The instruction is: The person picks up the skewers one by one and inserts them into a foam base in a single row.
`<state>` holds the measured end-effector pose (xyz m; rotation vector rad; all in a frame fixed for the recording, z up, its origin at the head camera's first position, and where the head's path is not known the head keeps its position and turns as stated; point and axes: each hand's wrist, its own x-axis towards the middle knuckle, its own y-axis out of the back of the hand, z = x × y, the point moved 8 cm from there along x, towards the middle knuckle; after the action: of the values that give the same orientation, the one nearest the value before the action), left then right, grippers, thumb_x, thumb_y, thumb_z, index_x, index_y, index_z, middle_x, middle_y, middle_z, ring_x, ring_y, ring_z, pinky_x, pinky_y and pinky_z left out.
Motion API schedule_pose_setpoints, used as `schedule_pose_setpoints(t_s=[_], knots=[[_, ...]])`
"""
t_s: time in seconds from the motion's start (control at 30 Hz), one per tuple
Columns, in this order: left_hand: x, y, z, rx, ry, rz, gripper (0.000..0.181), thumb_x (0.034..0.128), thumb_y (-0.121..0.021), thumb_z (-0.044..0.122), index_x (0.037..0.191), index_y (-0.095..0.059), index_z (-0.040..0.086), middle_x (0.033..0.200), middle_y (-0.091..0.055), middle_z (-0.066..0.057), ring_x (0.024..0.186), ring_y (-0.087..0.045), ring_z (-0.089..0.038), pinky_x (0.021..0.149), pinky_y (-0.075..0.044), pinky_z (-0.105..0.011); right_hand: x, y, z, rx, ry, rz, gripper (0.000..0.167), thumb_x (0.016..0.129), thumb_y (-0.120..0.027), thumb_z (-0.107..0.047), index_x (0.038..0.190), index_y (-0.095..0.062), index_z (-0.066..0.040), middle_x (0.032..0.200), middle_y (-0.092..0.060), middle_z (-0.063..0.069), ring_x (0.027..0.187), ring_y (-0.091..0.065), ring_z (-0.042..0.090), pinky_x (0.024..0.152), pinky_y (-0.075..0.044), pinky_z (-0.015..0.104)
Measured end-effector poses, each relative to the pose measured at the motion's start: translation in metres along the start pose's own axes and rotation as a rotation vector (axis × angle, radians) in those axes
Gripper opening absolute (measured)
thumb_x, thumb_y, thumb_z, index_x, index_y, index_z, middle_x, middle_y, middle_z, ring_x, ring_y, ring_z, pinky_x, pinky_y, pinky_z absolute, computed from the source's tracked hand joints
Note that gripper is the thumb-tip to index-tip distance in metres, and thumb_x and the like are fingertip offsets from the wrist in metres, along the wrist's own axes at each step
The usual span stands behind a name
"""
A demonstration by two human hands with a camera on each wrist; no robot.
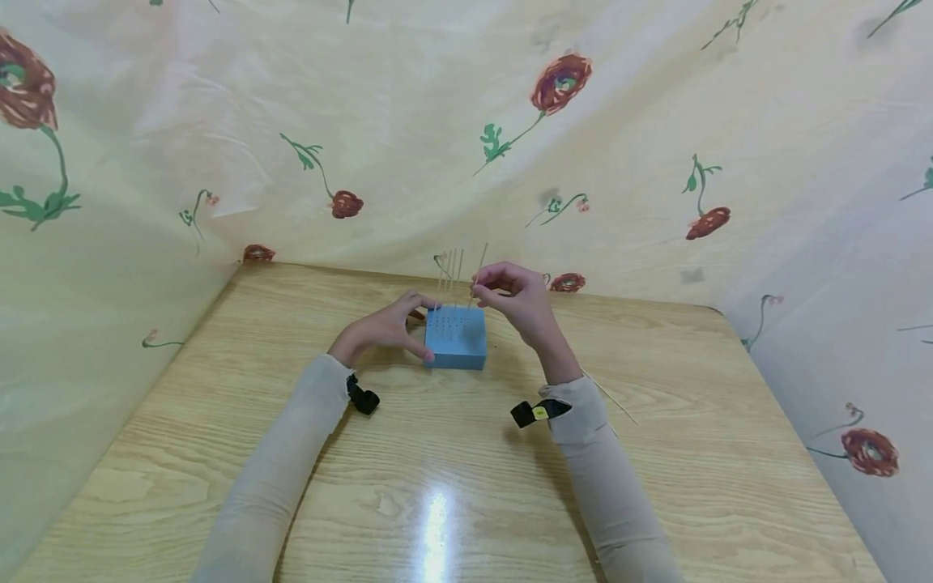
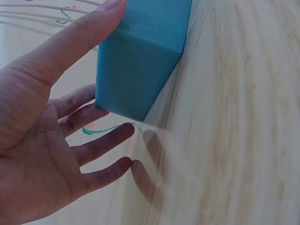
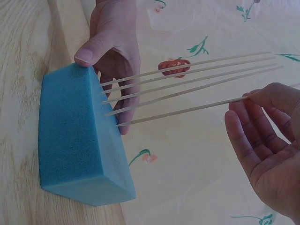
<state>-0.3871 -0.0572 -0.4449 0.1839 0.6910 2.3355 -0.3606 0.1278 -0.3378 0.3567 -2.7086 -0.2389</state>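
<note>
A blue foam block point(image 1: 466, 344) with rows of small holes in its top rests on the table. My left hand point(image 1: 379, 328) holds the block at its left side, the thumb point(image 2: 89, 35) at the near edge and fingers at the far side. With thumb and fingertips, my right hand point(image 1: 523, 306) pinches a thin wooden skewer point(image 3: 187, 110) near its upper part. The lower tip of that skewer meets the block's top; how deep it sits I cannot tell. Several other skewers point(image 3: 225, 61) stand upright in a row along the far part of the block.
Another thin stick point(image 1: 615, 403) lies on the wooden table point(image 1: 364, 518), partly hidden by the right forearm. A flower-printed cloth point(image 1: 408, 121) hangs behind the table and at both sides. Each wrist carries a black strap with a small camera point(image 1: 364, 398).
</note>
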Motion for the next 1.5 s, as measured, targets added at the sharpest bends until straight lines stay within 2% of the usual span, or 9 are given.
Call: schedule_pose_setpoints(t_s=[0.13, 0.2, 0.37, 0.43, 0.6, 0.7, 1.03, 1.33, 1.5], knots=[[0.0000, -0.0002, -0.0003, 0.005, 0.000, -0.002, 0.091, 0.0766, -0.091, 0.018, 0.152, -0.041, 0.008, 0.148, -0.035, -0.014, 0.140, -0.040, -0.039, 0.120, -0.036, -0.050, -0.0003, -0.0009, -0.0007, -0.002, 0.004, -0.003, 0.016, 0.093, -0.073, -0.005, 0.104, -0.070, 0.007, 0.098, -0.071, 0.007, 0.086, -0.069, 0.021, 0.075, -0.064, 0.032], [0.0000, -0.0003, -0.0004, 0.004, 0.003, -0.004, 0.091, 0.0769, -0.091, 0.018, 0.152, -0.041, 0.009, 0.149, -0.035, -0.014, 0.141, -0.040, -0.039, 0.120, -0.036, -0.051, -0.0004, -0.0012, -0.0007, -0.001, 0.007, -0.004, 0.016, 0.093, -0.073, -0.004, 0.104, -0.070, 0.007, 0.098, -0.071, 0.008, 0.086, -0.069, 0.023, 0.074, -0.063, 0.030], [-0.0005, -0.0001, 0.0006, 0.001, 0.001, -0.007, 0.090, 0.0768, -0.091, 0.017, 0.152, -0.041, 0.009, 0.150, -0.034, -0.014, 0.141, -0.039, -0.039, 0.120, -0.035, -0.052, -0.0006, -0.0021, -0.0004, -0.003, 0.016, -0.005, 0.015, 0.093, -0.072, -0.004, 0.103, -0.070, 0.007, 0.098, -0.071, 0.008, 0.090, -0.068, 0.038, 0.073, -0.063, 0.030], [-0.0007, -0.0002, 0.0012, -0.002, -0.003, -0.007, 0.090, 0.0768, -0.091, 0.017, 0.152, -0.041, 0.008, 0.150, -0.034, -0.015, 0.141, -0.039, -0.040, 0.121, -0.034, -0.052, -0.0005, -0.0024, -0.0001, -0.002, 0.019, -0.006, 0.015, 0.093, -0.072, -0.004, 0.103, -0.070, 0.007, 0.097, -0.071, 0.007, 0.089, -0.068, 0.036, 0.073, -0.063, 0.030], [-0.0014, -0.0003, 0.0022, -0.009, -0.007, -0.006, 0.090, 0.0770, -0.091, 0.016, 0.151, -0.041, 0.007, 0.151, -0.034, -0.015, 0.142, -0.038, -0.040, 0.121, -0.033, -0.053, -0.0007, -0.0029, 0.0009, -0.001, 0.016, -0.005, 0.015, 0.093, -0.072, -0.004, 0.103, -0.070, 0.007, 0.097, -0.071, 0.006, 0.084, -0.069, 0.017, 0.072, -0.063, 0.029], [-0.0014, -0.0002, 0.0013, -0.005, -0.004, -0.006, 0.090, 0.0769, -0.091, 0.017, 0.151, -0.042, 0.007, 0.151, -0.034, -0.015, 0.142, -0.038, -0.040, 0.121, -0.033, -0.053, -0.0009, -0.0031, 0.0012, -0.005, 0.013, -0.003, 0.015, 0.093, -0.072, -0.004, 0.102, -0.070, 0.007, 0.097, -0.071, 0.005, 0.084, -0.068, 0.014, 0.072, -0.063, 0.028], [-0.0023, -0.0002, 0.0016, 0.009, -0.001, -0.004, 0.090, 0.0764, -0.092, 0.019, 0.151, -0.042, 0.009, 0.149, -0.035, -0.012, 0.141, -0.040, -0.037, 0.120, -0.036, -0.050, -0.0018, -0.0040, 0.0009, -0.011, 0.017, -0.005, 0.015, 0.093, -0.072, -0.004, 0.104, -0.070, 0.007, 0.097, -0.071, 0.006, 0.085, -0.069, 0.020, 0.072, -0.063, 0.028], [-0.0031, 0.0000, 0.0023, 0.005, -0.002, -0.003, 0.091, 0.0756, -0.092, 0.018, 0.151, -0.042, 0.009, 0.150, -0.035, -0.013, 0.141, -0.039, -0.038, 0.120, -0.035, -0.051, -0.0015, -0.0042, 0.0010, -0.013, 0.020, -0.004, 0.015, 0.093, -0.072, -0.004, 0.103, -0.070, 0.007, 0.096, -0.071, 0.007, 0.083, -0.068, 0.015, 0.071, -0.063, 0.027], [-0.0025, -0.0001, 0.0017, 0.010, 0.000, -0.003, 0.091, 0.0760, -0.092, 0.019, 0.151, -0.042, 0.009, 0.150, -0.035, -0.012, 0.141, -0.039, -0.037, 0.120, -0.035, -0.050, -0.0013, -0.0043, 0.0020, -0.020, 0.015, -0.002, 0.014, 0.093, -0.072, -0.004, 0.103, -0.071, 0.006, 0.096, -0.071, 0.006, 0.085, -0.069, 0.027, 0.072, -0.063, 0.027]])
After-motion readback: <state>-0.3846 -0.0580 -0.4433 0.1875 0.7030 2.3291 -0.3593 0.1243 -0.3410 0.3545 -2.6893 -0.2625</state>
